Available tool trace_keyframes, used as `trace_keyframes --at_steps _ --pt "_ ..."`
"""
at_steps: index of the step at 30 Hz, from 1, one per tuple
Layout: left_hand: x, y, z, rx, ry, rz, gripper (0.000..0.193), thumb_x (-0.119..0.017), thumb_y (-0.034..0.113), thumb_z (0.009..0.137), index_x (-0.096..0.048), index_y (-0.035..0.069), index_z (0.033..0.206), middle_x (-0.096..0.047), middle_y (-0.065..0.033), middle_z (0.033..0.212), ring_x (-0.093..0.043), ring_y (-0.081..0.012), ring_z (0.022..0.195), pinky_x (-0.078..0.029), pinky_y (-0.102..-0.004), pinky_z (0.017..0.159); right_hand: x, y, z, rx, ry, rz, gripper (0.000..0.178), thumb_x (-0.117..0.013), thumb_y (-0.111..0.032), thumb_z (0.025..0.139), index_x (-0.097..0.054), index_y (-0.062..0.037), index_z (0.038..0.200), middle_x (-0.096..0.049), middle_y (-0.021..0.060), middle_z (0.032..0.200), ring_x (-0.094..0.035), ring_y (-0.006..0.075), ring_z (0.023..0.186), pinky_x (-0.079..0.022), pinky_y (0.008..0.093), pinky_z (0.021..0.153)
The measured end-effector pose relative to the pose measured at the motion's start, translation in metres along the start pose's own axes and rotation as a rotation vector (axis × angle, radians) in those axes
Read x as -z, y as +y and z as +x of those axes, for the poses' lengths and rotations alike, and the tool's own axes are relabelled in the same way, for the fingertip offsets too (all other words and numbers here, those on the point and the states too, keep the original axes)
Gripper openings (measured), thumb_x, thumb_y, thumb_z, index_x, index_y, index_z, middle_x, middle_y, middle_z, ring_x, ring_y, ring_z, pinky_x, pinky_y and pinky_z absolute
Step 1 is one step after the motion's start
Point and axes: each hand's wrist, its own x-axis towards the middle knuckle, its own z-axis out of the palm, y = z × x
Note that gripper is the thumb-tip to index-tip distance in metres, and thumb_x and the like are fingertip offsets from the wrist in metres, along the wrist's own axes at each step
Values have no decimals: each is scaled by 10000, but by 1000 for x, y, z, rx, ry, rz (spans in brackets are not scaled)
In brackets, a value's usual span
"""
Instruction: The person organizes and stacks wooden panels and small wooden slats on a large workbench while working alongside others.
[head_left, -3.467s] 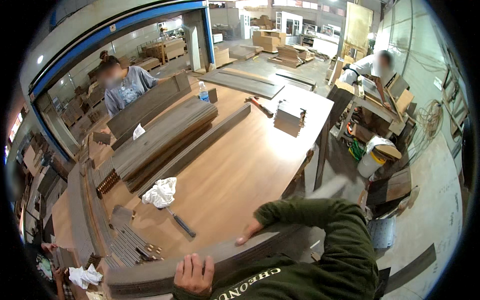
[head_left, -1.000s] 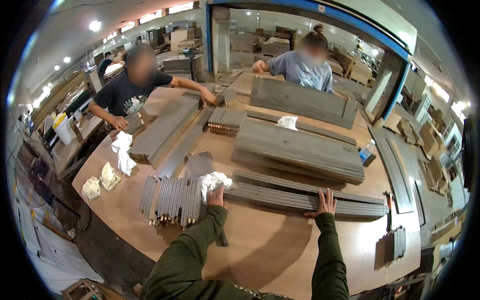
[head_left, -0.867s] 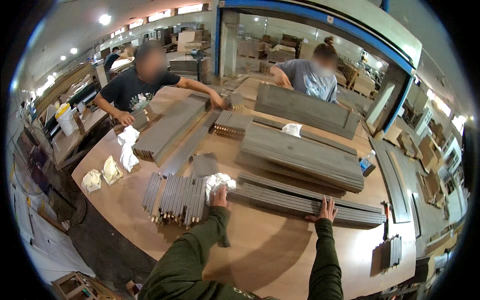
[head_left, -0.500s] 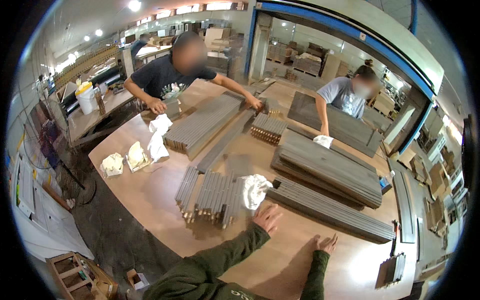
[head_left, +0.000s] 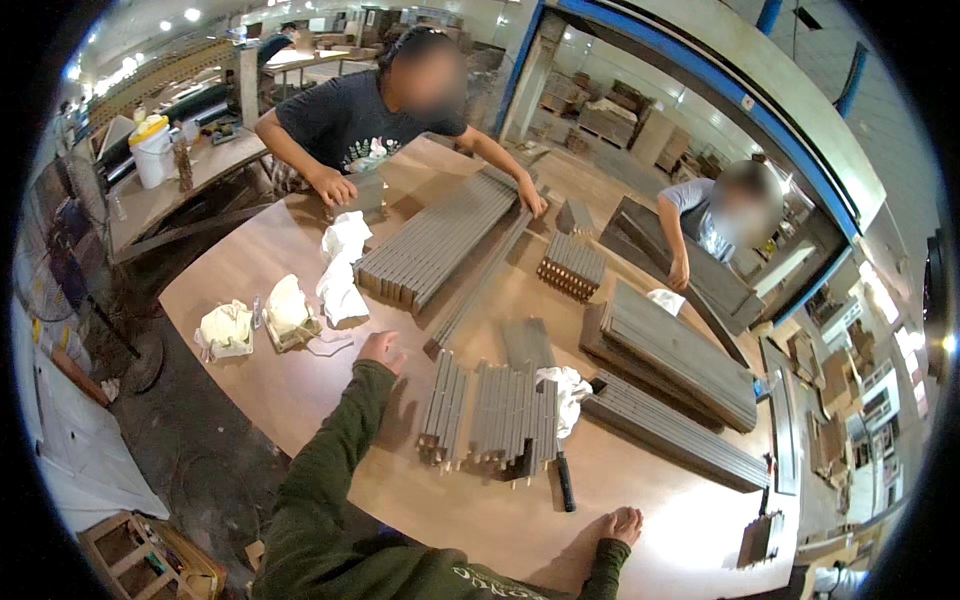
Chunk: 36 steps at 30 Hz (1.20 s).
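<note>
Left grip point(head_left: 385, 352) and right grip point(head_left: 622, 525) appear released, and the short grey strips point(head_left: 503, 412) lie on the tabletop point(head_left: 430, 510) between them, where the left sleeve point(head_left: 335, 440) catching their uneven ends could scatter them.

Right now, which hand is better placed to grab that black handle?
Probably your right hand: it's nearer the black handle, while grey strips lie between that handle and your left hand.
</note>
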Motion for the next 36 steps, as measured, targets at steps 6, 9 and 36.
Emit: trace_keyframes --at_steps 6,9,36 --pt "-38 26 18 135 -4 285 1052 -777 389 547 -202 30 1351 -333 -220 1334 -355 -341 1212 -309 -429 979 0 -39 -49 25 31 -18 440 -605 -245 717 -492 -92 1113 -422 171 1249 -400 353 1145 -327 475 941" --pt "-41 28 34 169 -44 269 1104 -770 445 541 -166 33 1368 -303 -209 1359 -329 -327 1237 -265 -448 1002 0 -55 -72 41 43 -20 433 -594 -249 726 -490 -72 1107 -436 201 1219 -404 377 1132 -334 474 942" --pt "-88 16 91 316 160 276 491 -745 376 570 -502 75 873 -534 -105 901 -492 -302 952 -346 -440 869 -6 -79 -80 -178 160 327 362 -593 -162 744 -515 -22 1069 -489 182 1138 -448 332 1085 -351 421 938"
